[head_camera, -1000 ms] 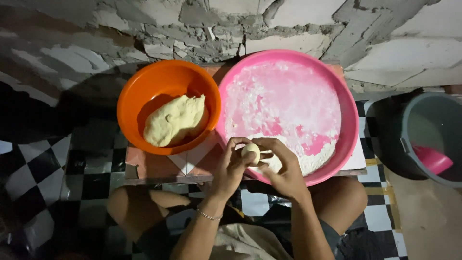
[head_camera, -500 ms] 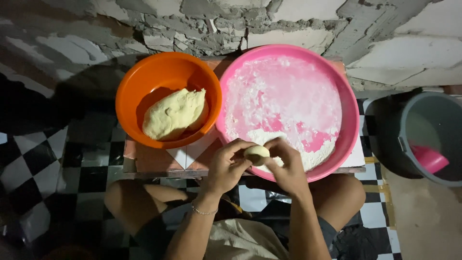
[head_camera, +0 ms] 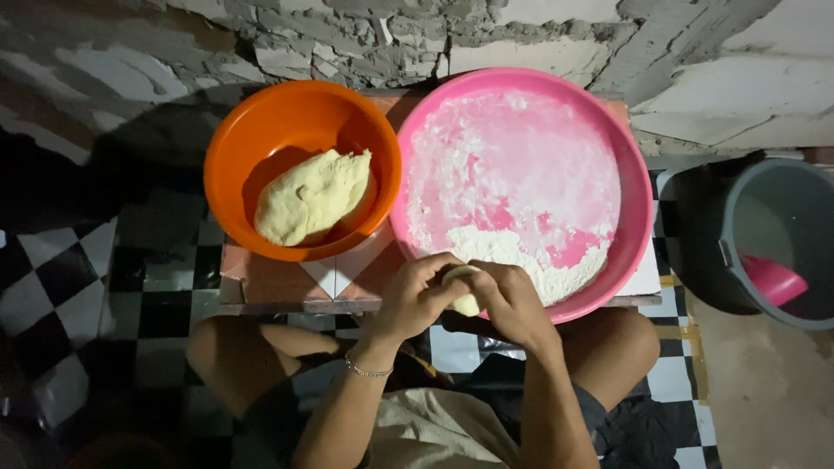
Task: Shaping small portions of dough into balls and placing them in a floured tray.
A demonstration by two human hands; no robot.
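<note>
Hands point(head_camera: 465, 295), dough ball point(head_camera: 463, 287) lower, nearer than before

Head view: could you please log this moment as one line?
both hands: cupping small pale dough ball | over round pink plastic basin rim | orange bowl: dough lump

1. The pink basin point(head_camera: 638, 191) fills the right of the low tiled stand point(head_camera: 278, 282), its near rim touching both hands; flour point(head_camera: 530, 260) is heaped inside near that rim.
2. The orange bowl point(head_camera: 234, 148) stands just left, its rim against the basin, with no gap between them.
3. A rough wall point(head_camera: 365, 39) closes the far side.
4. A grey bucket point(head_camera: 764, 217) stands on the floor, right.
5. Bare stand surface lies near, left of the hands.
</note>
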